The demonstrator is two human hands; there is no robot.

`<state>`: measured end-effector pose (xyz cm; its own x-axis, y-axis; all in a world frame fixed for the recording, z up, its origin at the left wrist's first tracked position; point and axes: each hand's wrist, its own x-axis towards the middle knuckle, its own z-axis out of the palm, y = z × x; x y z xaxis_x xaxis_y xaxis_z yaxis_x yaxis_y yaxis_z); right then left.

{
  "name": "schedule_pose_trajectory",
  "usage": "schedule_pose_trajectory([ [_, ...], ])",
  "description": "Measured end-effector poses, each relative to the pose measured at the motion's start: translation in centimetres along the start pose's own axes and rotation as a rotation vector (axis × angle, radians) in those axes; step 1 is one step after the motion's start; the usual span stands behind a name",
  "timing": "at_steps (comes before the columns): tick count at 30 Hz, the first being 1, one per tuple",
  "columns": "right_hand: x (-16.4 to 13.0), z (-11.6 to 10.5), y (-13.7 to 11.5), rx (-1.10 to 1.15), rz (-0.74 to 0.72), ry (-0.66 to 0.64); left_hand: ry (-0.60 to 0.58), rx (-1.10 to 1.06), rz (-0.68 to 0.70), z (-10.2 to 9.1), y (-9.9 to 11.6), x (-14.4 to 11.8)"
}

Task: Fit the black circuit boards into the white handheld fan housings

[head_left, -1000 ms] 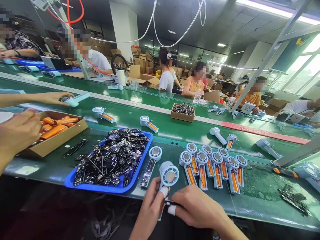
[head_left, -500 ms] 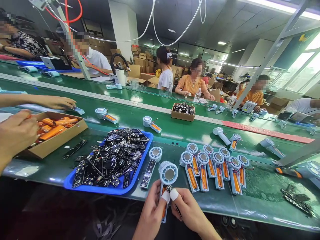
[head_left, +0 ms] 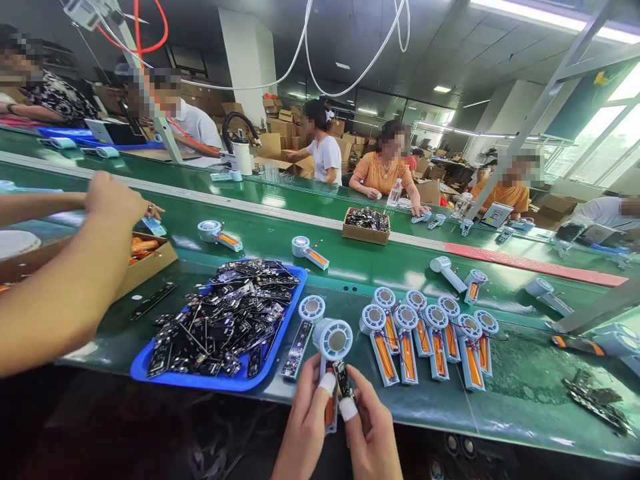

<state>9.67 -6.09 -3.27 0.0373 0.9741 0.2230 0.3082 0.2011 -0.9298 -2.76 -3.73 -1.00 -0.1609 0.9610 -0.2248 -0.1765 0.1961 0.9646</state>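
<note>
Circuit board (head_left: 344,381) rotated since last frame, more face showing; sits at 3 o'clock of fan unit's (head_left: 336,341) handle. Left hand (head_left: 306,415) clamped on fan unit, right hand (head_left: 371,427) pinching circuit board. Blue tray (head_left: 273,353) at 10 o'clock.

Right of your right hand (head_left: 370,427), a black-and-orange tool handle (head_left: 576,344) lies on the bench (head_left: 520,408). Ahead of that hand: a red strip (head_left: 530,263), to its right; farther off, a clear bottle (head_left: 395,193) beside a person in orange (head_left: 383,167). Upper left: a red hose (head_left: 167,28).
</note>
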Motion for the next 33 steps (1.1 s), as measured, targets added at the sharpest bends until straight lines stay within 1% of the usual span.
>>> schedule_pose_trajectory([
  [1,0.1,0.0,0.1,-0.061,-0.046,0.013,-0.027,-0.033,-0.007,-0.1,-0.3,0.0],
  [3,0.4,0.1,0.2,-0.183,-0.144,-0.004,-0.050,-0.054,0.001,-0.1,-1.1,-0.1],
  [6,0.7,0.4,0.1,-0.369,-0.241,-0.072,-0.001,0.002,0.046,0.2,-2.3,-0.1],
  [10,0.8,1.0,-0.3,-0.641,-0.280,-0.102,0.016,0.037,0.060,0.7,-2.9,-0.2],
  [14,0.9,1.0,-0.3,-0.825,-0.303,-0.135,0.098,0.008,0.048,1.1,-2.6,-0.1],
  [16,0.9,0.9,-0.3,-0.816,-0.287,-0.121,0.098,-0.035,0.040,1.2,-2.0,0.1],
  [19,0.8,0.4,-0.3,-0.698,-0.261,-0.099,0.054,-0.120,0.046,1.6,-0.9,0.3],
  [21,0.8,0.2,-0.1,-0.654,-0.268,-0.089,0.047,-0.149,0.062,2.0,-0.4,0.4],
  [26,0.3,0.2,0.4,-0.674,-0.253,-0.041,0.131,-0.170,0.084,2.5,-0.2,0.2],
  [29,0.5,0.3,0.0,-0.655,-0.289,-0.055,0.108,-0.137,0.086,2.3,-0.3,0.1],
  [31,0.8,0.3,-0.4,-0.690,-0.338,-0.055,0.067,-0.071,0.086,2.1,-0.4,0.0],
  [33,1.2,0.3,-0.8,-0.749,-0.379,-0.051,0.077,0.001,0.098,2.1,-0.8,-0.3],
])
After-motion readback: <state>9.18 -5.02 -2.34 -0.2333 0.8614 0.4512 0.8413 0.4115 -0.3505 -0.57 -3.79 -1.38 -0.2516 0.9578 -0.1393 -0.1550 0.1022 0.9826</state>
